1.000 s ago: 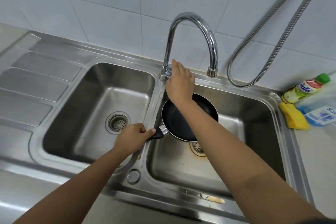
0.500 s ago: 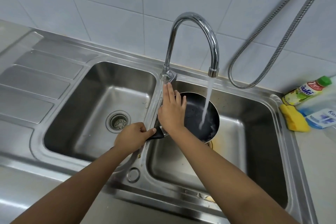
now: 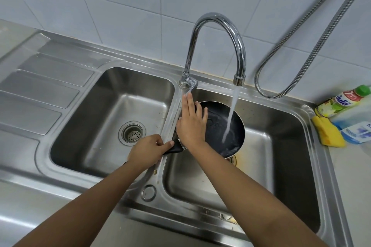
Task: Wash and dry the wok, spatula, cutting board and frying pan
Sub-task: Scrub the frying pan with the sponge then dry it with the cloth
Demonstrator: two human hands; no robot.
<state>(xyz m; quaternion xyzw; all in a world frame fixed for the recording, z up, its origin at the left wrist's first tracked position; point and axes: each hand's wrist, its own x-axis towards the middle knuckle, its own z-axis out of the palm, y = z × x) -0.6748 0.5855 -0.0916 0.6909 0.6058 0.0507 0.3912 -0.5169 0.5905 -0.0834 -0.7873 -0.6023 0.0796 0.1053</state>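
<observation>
A small black frying pan (image 3: 224, 126) hangs over the right basin of the steel double sink (image 3: 307, 126). Water from the curved chrome faucet (image 3: 216, 32) pours into the pan. My left hand (image 3: 148, 148) grips the pan's black handle over the divider between the basins. With its fingers straight, my right hand (image 3: 191, 124) lies flat over the pan's left side, below the faucet base. The wok, spatula and cutting board are out of view.
The left basin (image 3: 112, 118) holds only a drain strainer. A ribbed draining board (image 3: 40, 90) lies at the far left. On the counter at the right stand a dish soap bottle (image 3: 341, 104), a yellow sponge (image 3: 327, 134) and a blue-and-white pack. A metal hose (image 3: 313, 50) hangs on the tiled wall.
My right hand left the faucet base and came down flat onto the pan. Water started running from the spout into the pan. The left hand kept its grip on the handle.
</observation>
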